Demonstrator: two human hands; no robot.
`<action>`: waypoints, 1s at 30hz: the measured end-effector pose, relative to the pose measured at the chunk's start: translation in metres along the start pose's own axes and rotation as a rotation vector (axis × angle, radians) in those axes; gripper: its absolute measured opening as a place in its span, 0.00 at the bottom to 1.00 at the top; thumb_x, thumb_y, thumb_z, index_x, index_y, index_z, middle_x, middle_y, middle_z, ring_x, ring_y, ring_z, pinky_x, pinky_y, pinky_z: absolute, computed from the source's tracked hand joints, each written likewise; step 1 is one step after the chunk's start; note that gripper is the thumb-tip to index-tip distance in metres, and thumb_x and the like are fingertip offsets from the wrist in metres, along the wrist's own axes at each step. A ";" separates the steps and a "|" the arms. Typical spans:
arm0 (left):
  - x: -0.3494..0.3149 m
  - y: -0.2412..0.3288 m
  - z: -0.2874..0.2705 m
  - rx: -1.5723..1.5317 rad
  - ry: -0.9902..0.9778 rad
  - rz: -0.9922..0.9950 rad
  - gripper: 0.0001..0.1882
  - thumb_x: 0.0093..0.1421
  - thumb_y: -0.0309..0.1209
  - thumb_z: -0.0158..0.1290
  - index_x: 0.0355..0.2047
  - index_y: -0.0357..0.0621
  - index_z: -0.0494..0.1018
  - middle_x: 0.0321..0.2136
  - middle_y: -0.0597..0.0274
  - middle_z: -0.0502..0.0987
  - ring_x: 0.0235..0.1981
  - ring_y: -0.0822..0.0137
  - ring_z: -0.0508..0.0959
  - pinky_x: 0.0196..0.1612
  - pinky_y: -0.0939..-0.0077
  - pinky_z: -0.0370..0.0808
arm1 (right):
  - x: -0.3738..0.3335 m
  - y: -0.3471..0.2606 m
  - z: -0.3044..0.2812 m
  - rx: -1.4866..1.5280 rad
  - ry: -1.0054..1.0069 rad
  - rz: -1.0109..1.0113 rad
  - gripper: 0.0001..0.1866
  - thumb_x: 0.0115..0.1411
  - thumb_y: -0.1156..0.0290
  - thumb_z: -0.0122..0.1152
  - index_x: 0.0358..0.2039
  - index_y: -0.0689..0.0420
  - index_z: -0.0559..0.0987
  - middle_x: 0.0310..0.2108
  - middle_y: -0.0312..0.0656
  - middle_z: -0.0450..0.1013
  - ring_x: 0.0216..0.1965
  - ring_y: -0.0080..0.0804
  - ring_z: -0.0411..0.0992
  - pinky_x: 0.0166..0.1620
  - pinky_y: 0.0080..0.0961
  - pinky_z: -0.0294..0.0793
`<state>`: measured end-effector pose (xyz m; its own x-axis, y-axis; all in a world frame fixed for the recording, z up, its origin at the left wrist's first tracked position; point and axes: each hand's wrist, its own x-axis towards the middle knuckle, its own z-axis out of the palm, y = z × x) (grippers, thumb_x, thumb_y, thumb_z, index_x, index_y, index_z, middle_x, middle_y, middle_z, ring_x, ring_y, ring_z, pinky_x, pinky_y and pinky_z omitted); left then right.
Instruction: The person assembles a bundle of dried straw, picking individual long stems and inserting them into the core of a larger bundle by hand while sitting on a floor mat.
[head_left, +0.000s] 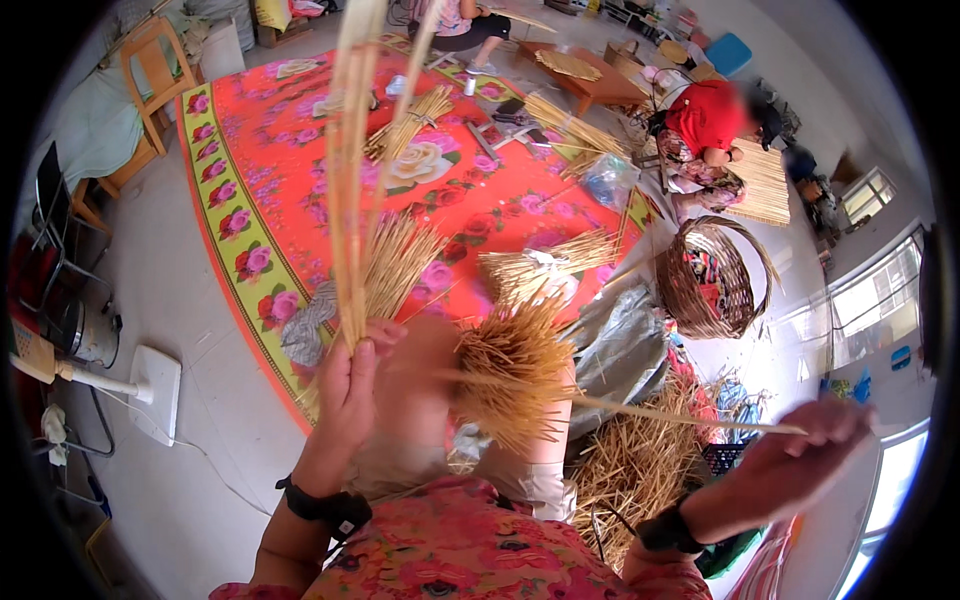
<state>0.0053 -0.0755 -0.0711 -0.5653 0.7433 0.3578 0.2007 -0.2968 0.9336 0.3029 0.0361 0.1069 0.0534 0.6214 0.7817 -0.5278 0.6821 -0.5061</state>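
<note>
My left hand (350, 390) is closed around a few long, pale straw stalks (349, 220), which stand upright and blur toward their tops. Out to the right, my right hand (785, 465) pinches the end of a single straw strip (690, 416), stretched sideways from above my lap. Between my knees sits a thick bundle of golden straw (515, 375), its cut ends fanned toward me. Beyond my left hand, another straw bundle (398, 265) lies on the mat, with a grey yarn skein (308, 325) beside it.
A red floral mat (300, 160) covers the floor ahead, bearing more tied straw bundles (410, 120). To the right are a wicker basket (715, 290) and a loose straw heap (640, 465). One person in red (705, 120) works at far right; another person (465, 25) sits at the back.
</note>
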 end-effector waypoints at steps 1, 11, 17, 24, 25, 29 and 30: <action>0.003 0.000 -0.004 0.039 -0.065 -0.013 0.11 0.67 0.29 0.33 0.36 0.38 0.66 0.31 0.59 0.73 0.34 0.70 0.70 0.41 0.74 0.67 | -0.003 0.015 0.032 -0.071 0.322 0.109 0.11 0.69 0.66 0.34 0.37 0.58 0.65 0.17 0.29 0.47 0.14 0.15 0.45 0.13 0.14 0.47; -0.016 0.009 -0.019 0.197 -0.378 -0.484 0.11 0.66 0.29 0.38 0.42 0.39 0.68 0.30 0.63 0.72 0.32 0.74 0.71 0.37 0.78 0.68 | -0.016 0.105 0.051 0.059 -0.002 0.431 0.13 0.68 0.66 0.35 0.44 0.62 0.66 0.27 0.47 0.73 0.24 0.31 0.74 0.26 0.19 0.72; -0.025 -0.011 -0.021 0.149 -0.095 -0.291 0.09 0.64 0.28 0.41 0.42 0.40 0.69 0.23 0.71 0.67 0.20 0.83 0.62 0.24 0.88 0.61 | -0.032 0.107 0.041 -0.337 -0.215 0.548 0.22 0.62 0.69 0.48 0.55 0.63 0.61 0.44 0.45 0.70 0.43 0.29 0.70 0.38 0.19 0.71; -0.023 -0.034 -0.021 0.114 -0.084 -0.481 0.07 0.61 0.28 0.48 0.39 0.41 0.71 0.20 0.75 0.66 0.18 0.85 0.62 0.21 0.86 0.59 | -0.097 0.109 -0.041 -0.811 -0.732 1.220 0.29 0.52 0.77 0.60 0.55 0.60 0.62 0.42 0.44 0.72 0.40 0.22 0.70 0.40 0.18 0.70; -0.023 -0.035 -0.015 0.116 -0.117 -0.490 0.10 0.59 0.27 0.49 0.42 0.41 0.70 0.19 0.76 0.65 0.18 0.85 0.61 0.21 0.86 0.58 | -0.115 0.110 -0.045 -0.789 -0.759 1.280 0.30 0.51 0.76 0.61 0.55 0.61 0.62 0.43 0.44 0.72 0.41 0.23 0.70 0.41 0.20 0.71; -0.037 -0.060 -0.001 0.379 -0.280 -0.419 0.22 0.54 0.27 0.55 0.50 0.40 0.66 0.23 0.73 0.67 0.21 0.84 0.63 0.22 0.86 0.61 | -0.177 0.135 -0.042 -0.633 -0.763 0.860 0.44 0.44 0.71 0.69 0.59 0.62 0.55 0.45 0.49 0.70 0.45 0.34 0.70 0.47 0.29 0.69; -0.040 -0.055 0.010 0.306 -0.259 -0.460 0.33 0.48 0.28 0.62 0.54 0.39 0.62 0.34 0.67 0.69 0.27 0.80 0.67 0.27 0.85 0.66 | -0.184 0.144 -0.040 -0.659 -0.766 0.784 0.44 0.43 0.70 0.70 0.58 0.63 0.56 0.46 0.50 0.69 0.46 0.36 0.69 0.48 0.30 0.68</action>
<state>0.0246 -0.0831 -0.1363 -0.4435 0.8873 -0.1268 0.2241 0.2467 0.9428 0.2511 0.0351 -0.1240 -0.6963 0.7119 0.0917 0.3333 0.4338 -0.8371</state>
